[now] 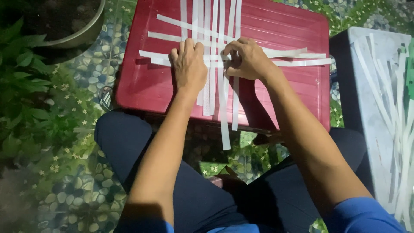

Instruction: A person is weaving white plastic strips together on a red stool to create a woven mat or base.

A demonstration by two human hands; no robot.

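Left hand (pixel 188 64) presses flat, fingers together, on white strips (pixel 215 60) atop red board (pixel 224 69); right hand (pixel 246 58) pinches a strip.

Two hands on white paper strips

The left hand (pixel 188 64) lies flat on the strips (pixel 214 64); the right hand's (pixel 246 58) fingers pinch one, on a red board (pixel 142 82).

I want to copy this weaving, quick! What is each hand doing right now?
Left hand: open, pressed flat on the long white paper strips.
Right hand: fingers curled, pinching one of the strips.
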